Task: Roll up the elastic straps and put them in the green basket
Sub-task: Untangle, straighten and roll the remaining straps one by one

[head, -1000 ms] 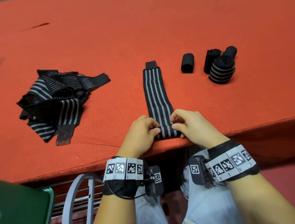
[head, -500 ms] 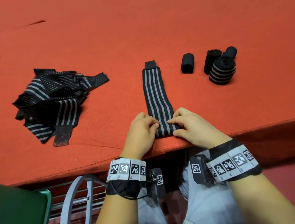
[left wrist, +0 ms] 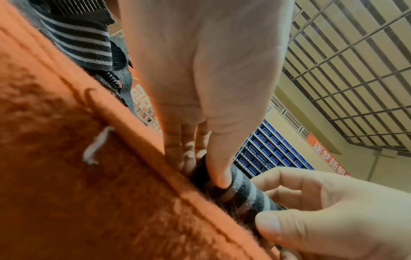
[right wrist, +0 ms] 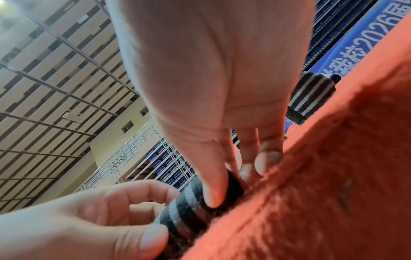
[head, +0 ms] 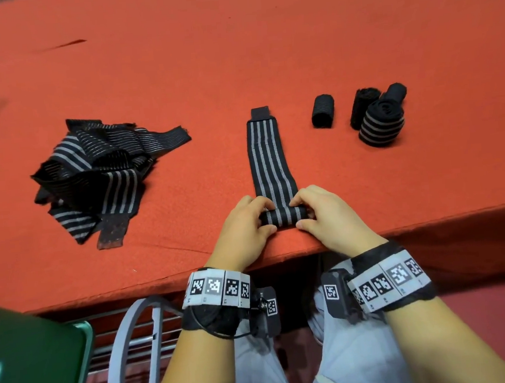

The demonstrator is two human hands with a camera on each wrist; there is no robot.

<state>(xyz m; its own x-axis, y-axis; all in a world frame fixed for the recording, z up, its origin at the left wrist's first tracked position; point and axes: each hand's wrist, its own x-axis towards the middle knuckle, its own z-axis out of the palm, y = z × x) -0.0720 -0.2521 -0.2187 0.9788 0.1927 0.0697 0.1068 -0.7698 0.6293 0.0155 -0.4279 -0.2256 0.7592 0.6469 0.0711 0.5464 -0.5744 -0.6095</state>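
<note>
Head view only: striped elastic strap (head: 268, 160), black with grey lines, lying flat on the table (head: 264, 54), its near end wound into a small roll (head: 283, 216) at the table's front edge; loose pile of unrolled straps (head: 93, 176) to the left; three plain black rolls (head: 324, 115) and one striped finished roll (head: 381, 128) to the right; corner of the green basket (head: 32, 359) below the table edge, lower left.

Wrist views only: thumb pads pressing the roll's near side, fingertips curled over its far side.

Left hand (head: 242, 225): fingers curled, pinching the roll's left end. Right hand (head: 328, 215): fingers curled, pinching the right end.

Materials: strap is ribbed woven elastic with a plain black tab at the far end; table covering is fuzzy orange-red felt with a stitched edge; basket is smooth green plastic.
</note>
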